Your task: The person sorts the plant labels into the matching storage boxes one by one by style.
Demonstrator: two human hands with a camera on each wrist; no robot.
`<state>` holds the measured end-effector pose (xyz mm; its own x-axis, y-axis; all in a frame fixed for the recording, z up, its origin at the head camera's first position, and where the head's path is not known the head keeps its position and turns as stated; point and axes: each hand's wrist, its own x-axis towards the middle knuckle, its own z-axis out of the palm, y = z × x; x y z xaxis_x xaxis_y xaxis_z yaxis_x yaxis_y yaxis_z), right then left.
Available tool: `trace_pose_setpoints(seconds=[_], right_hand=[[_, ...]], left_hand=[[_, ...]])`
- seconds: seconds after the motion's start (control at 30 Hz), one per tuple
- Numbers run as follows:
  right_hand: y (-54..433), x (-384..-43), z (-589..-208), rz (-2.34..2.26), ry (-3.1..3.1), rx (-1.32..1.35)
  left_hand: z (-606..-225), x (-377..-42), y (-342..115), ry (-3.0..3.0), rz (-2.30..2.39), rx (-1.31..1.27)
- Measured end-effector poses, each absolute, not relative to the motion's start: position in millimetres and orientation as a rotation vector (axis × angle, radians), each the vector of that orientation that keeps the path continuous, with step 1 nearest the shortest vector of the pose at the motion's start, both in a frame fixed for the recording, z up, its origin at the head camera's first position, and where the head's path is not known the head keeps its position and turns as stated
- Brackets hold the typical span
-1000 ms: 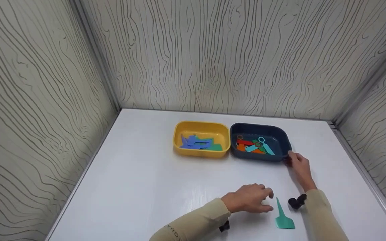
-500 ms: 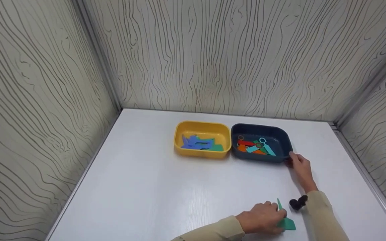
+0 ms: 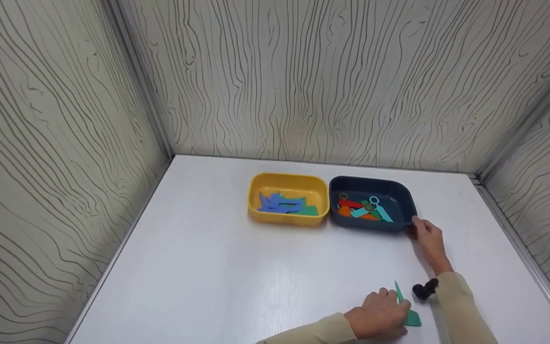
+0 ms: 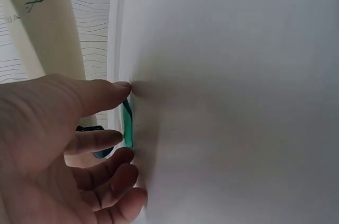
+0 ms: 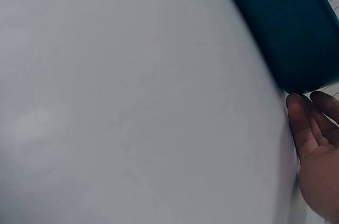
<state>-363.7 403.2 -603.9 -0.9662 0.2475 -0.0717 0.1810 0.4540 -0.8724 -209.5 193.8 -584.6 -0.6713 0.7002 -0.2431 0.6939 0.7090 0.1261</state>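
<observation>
A green T-shaped plant label (image 3: 413, 318) lies on the white table in the head view, its thin tip pointing away. My left hand (image 3: 381, 313) covers its middle and pinches it between thumb and fingers; in the left wrist view a green strip of the label (image 4: 127, 123) shows by the thumb and index fingertips. At the near right corner of the navy bin (image 3: 406, 228), my right hand (image 3: 430, 241) rests its fingertips against the corner. The right wrist view shows these fingers (image 5: 301, 123) fairly straight, touching the bin's lower corner.
A yellow bin (image 3: 288, 219) stands left of the navy one, holding blue and green flat pieces (image 3: 282, 205). Inside the navy bin lie several ringed tags (image 3: 358, 210) in red, orange, green and light blue. Wood-patterned walls (image 3: 280, 81) bound the table (image 3: 217, 267).
My left hand has moved right and toward the near edge, onto the green plant label, and closed on it. The label has shifted very slightly. My right hand stays at the bin corner.
</observation>
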Motion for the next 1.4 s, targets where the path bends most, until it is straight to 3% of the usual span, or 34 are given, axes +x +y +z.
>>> trace_pose_setpoints(seconds=[1.4], right_hand=[[401.6, -365.2, -603.7, 1.541, -2.633, -0.434]], left_hand=[[-586.4, -209.3, 203.2, 2.711, -0.059, 1.157]])
